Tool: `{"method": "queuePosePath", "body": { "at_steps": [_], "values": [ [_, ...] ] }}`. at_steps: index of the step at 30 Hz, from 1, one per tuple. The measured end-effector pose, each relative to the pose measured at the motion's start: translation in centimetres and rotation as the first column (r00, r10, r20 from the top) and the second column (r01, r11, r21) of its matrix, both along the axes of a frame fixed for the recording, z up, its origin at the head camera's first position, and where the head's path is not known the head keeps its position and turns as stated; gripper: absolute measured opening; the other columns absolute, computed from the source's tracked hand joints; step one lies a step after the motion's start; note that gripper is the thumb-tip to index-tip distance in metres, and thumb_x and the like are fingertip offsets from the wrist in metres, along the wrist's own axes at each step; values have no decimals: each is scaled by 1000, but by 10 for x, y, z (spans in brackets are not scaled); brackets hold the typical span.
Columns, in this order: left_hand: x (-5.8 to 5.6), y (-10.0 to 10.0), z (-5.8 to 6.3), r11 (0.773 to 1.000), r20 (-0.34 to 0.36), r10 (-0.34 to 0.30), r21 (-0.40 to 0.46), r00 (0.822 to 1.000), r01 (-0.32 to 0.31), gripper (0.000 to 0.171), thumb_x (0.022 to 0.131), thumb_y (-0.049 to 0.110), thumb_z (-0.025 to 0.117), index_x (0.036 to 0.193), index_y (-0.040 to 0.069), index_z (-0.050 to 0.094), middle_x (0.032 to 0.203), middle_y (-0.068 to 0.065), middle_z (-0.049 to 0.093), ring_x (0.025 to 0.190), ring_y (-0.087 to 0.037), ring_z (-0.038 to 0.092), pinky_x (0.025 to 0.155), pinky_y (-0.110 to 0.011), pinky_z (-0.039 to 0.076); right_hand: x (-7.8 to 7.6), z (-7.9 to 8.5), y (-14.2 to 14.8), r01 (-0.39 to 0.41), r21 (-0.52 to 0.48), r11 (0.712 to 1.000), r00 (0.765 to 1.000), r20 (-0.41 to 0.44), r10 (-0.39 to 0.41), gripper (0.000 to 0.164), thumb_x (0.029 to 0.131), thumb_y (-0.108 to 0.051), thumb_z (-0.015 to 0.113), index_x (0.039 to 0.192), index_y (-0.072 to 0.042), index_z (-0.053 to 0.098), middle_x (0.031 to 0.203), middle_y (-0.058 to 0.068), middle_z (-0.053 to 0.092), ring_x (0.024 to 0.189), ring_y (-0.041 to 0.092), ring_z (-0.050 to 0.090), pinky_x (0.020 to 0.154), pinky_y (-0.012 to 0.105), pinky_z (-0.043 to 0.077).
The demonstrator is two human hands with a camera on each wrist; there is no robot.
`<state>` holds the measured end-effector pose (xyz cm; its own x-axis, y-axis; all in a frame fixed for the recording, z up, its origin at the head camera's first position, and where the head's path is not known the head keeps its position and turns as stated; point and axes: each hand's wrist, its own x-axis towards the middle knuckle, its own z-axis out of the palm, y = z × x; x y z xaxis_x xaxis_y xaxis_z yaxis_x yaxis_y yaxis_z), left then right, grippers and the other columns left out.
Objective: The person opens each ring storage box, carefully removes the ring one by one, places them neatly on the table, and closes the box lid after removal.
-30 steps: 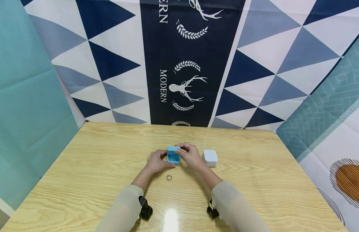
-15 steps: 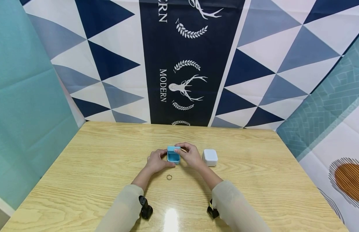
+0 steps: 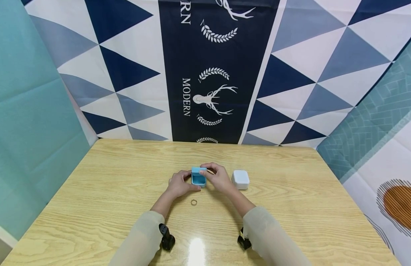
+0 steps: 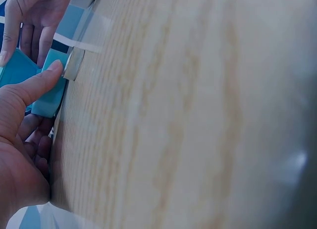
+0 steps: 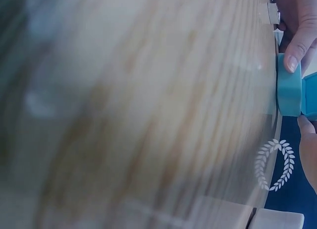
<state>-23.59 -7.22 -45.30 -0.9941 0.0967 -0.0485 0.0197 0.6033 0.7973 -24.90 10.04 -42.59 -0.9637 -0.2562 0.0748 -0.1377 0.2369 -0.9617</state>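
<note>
A small blue ring box (image 3: pixel 198 186) rests on the table with its lid (image 3: pixel 199 170) raised, its inside facing the head camera. My left hand (image 3: pixel 178 184) grips the base from the left; in the left wrist view its thumb (image 4: pixel 47 79) presses on the front wall. My right hand (image 3: pixel 220 178) pinches the lid at its right side, thumb in front and fingers behind. Nearer to me than the box, a ring (image 3: pixel 194 202) lies on the wood, touched by neither hand. The fingers behind the box are partly hidden.
To the right of my right hand stands a white rounded cube (image 3: pixel 240 180). The wooden table (image 3: pixel 125 159) ends at the back against a patterned cloth (image 3: pixel 135 74). A wrist camera (image 3: pixel 167 238) hangs at the left sleeve.
Both hands and the ring box keep their places. Only the head view has shifted very slightly.
</note>
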Motion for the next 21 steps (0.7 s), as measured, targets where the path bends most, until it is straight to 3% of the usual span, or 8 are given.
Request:
{"method": "queuePosePath", "body": {
  "at_steps": [5, 10, 15, 21],
  "values": [
    [0, 0, 0, 1000, 4, 0, -2, 1000, 0, 71, 67, 36, 83, 129, 11, 58, 131, -10, 57, 125, -35, 42, 96, -49, 27, 10, 17, -2, -14, 10, 1000, 1000, 8, 14, 31, 88, -8, 63, 114, 10, 60, 122, 22, 59, 125, 33, 49, 108, 42, 34],
    [0, 0, 0, 1000, 7, 2, -2, 1000, -2, 71, 67, 36, 83, 129, 11, 58, 131, -10, 57, 125, -35, 42, 96, -49, 27, 12, 20, -2, -19, 12, 1000, 1000, 8, 19, 31, 88, -7, 63, 114, 10, 59, 123, 22, 59, 124, 33, 49, 107, 42, 34],
    [0, 0, 0, 1000, 8, 3, -4, 1000, -3, 71, 67, 36, 83, 129, 11, 58, 131, -10, 56, 125, -34, 42, 95, -48, 27, 9, 18, -1, -28, 20, 999, 1000, -2, 28, 29, 88, -7, 63, 112, 10, 60, 123, 23, 59, 123, 34, 51, 106, 44, 36],
    [0, 0, 0, 1000, 14, 5, 5, 1000, -5, 72, 67, 36, 83, 129, 11, 58, 131, -10, 56, 125, -35, 41, 96, -48, 27, -5, -3, 1, -27, 4, 1000, 1000, -2, 27, 27, 87, -8, 65, 111, 5, 63, 125, 20, 59, 123, 32, 51, 106, 43, 36]
  ]
}}
